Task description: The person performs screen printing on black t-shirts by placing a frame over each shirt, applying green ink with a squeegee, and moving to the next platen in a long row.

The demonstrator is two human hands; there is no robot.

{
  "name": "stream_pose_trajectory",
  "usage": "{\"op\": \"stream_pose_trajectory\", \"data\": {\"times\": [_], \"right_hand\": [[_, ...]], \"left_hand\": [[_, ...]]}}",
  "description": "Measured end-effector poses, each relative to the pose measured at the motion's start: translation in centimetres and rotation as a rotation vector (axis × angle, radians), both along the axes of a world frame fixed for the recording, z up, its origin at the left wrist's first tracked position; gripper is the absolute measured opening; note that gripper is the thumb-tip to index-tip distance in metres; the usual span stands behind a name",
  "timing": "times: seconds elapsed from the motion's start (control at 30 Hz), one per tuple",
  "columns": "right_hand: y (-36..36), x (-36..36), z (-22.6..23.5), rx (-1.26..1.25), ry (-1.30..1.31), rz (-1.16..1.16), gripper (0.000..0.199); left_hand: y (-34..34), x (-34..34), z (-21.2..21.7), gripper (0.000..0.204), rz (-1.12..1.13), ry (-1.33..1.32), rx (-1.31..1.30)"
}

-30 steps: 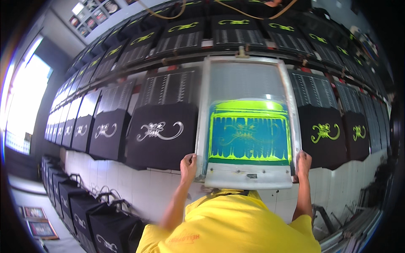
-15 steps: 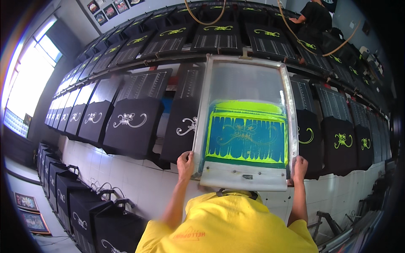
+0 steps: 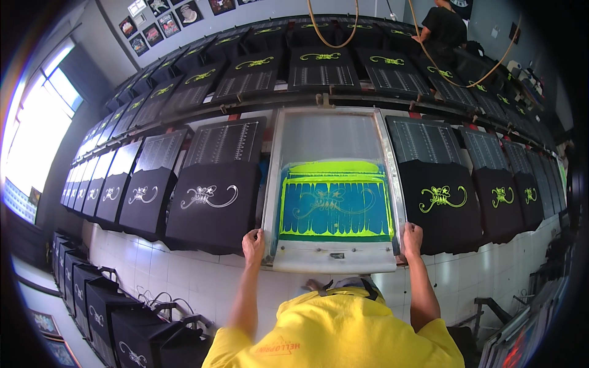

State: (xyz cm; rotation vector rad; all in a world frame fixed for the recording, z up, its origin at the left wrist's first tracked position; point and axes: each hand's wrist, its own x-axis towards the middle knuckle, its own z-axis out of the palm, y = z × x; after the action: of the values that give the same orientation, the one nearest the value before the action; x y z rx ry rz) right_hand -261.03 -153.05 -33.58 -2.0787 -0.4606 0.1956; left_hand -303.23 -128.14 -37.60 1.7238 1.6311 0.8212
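A screen printing frame (image 3: 268, 184) lies in front of me over one place in the near row of shirt boards. Bright yellow-green ink (image 3: 334, 167) spreads across its blue stencil, where a scroll design shows through. My left hand (image 3: 253, 246) is closed on the frame's lower left side, and my right hand (image 3: 412, 239) grips the lower right side. To the left lies a black shirt (image 3: 211, 230) with a pale scroll print. On the right, another black shirt (image 3: 438, 230) bears the same design in yellow-green. Whatever is under the frame is hidden.
Boards dressed with black shirts (image 3: 316, 56) fill the far row behind a metal rail (image 3: 245, 98). Looped hoses (image 3: 334, 44) hang above. A person in dark clothes (image 3: 445, 27) stands at the back right. More shirts on stands (image 3: 126, 319) line the lower left.
The frame has shifted left in my hands, now covering the shirt place it partly overlapped. The yellow-green printed shirt on the right has come fully into sight.
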Motion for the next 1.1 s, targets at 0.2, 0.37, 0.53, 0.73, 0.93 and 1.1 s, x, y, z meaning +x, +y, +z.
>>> {"op": "stream_pose_trajectory", "data": {"times": [0.2,0.37,0.53,0.73,0.93,1.1], "right_hand": [[1.3,-0.5,1.0,-0.057,0.035,0.009,0.034],[1.7,-0.2,0.8,-0.046,-0.020,0.011,0.034],[2.0,0.3,-0.1,-0.078,-0.033,-0.002,0.033],[2.0,0.2,-0.5,-0.069,-0.031,-0.009,0.031],[2.3,-0.2,-0.2,-0.137,-0.058,-0.015,0.030],[2.5,-0.9,-0.3,-0.182,-0.151,-0.049,0.028]], "left_hand": [[1.6,-0.1,0.7,0.035,-0.010,-0.019,-0.131],[1.9,0.2,1.4,0.035,-0.044,-0.025,-0.117],[2.2,-0.3,0.4,0.034,-0.079,-0.065,-0.043],[2.4,-0.5,1.4,0.031,-0.149,-0.056,-0.084],[2.7,-0.7,2.8,0.029,-0.251,0.032,-0.090],[3.1,-0.4,2.3,0.025,-0.301,0.094,-0.127]]}}
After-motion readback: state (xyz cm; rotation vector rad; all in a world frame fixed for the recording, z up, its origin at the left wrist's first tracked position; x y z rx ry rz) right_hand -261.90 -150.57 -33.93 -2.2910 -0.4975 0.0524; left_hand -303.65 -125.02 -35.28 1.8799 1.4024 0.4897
